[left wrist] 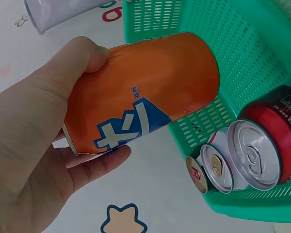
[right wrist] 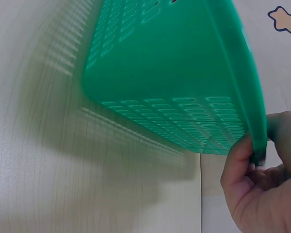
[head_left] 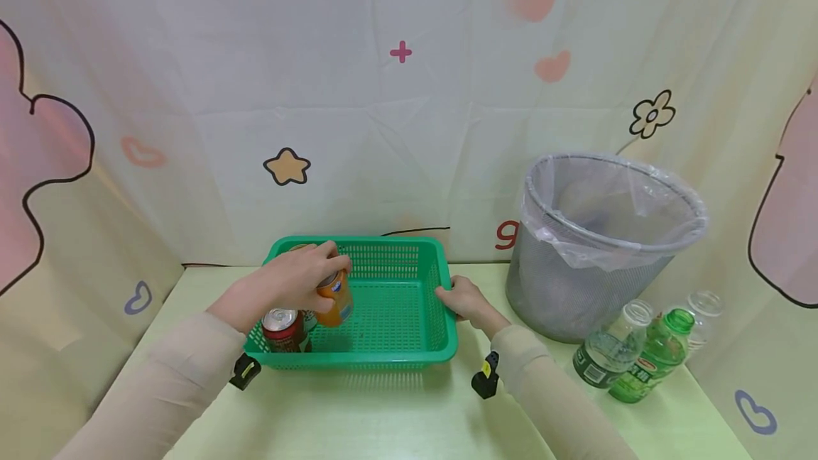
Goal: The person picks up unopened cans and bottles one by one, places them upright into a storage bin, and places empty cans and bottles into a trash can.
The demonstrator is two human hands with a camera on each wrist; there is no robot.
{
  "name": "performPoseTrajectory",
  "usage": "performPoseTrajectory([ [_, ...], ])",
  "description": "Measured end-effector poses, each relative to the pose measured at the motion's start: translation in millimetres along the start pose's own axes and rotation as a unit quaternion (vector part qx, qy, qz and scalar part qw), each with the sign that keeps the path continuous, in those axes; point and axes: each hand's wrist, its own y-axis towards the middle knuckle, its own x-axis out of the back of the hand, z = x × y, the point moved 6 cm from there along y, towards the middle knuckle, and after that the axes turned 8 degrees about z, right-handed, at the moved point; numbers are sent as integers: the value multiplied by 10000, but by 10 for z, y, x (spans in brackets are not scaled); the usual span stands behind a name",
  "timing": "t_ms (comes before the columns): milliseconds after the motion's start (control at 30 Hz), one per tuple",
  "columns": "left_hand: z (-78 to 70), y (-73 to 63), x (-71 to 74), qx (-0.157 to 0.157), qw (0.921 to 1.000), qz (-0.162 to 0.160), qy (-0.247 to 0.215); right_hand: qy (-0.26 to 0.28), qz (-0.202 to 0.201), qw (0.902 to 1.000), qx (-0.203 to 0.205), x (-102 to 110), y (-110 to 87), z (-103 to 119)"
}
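My left hand (head_left: 300,279) grips an orange soda can (head_left: 336,300) above the left half of a green plastic basket (head_left: 390,358). In the left wrist view the orange can (left wrist: 155,82) lies between thumb and fingers, its blue and white lettering showing. Below it in the basket stand a dark red can (left wrist: 276,131) and other cans (left wrist: 217,167), partly hidden by the left hand in the head view. At the basket's right side my right hand (head_left: 469,299) pinches the rim (right wrist: 254,111), thumb on one side and curled fingers on the other.
A grey mesh bin (head_left: 556,289) with a clear plastic liner stands at the right rear of the table (head_left: 358,410). In front of it are a clear bottle (head_left: 610,346), a green bottle (head_left: 655,357) and another clear bottle (head_left: 703,311). A patterned curtain (head_left: 358,91) hangs behind.
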Motion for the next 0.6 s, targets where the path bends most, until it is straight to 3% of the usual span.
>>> performPoseTrajectory([
  [267,92,146,-69,145,9989,309,-328,-10,-27,10000,32,-4,1,6],
  [600,125,306,-191,333,9965,704,-318,-26,-53,10000,-3,0,-9,7],
])
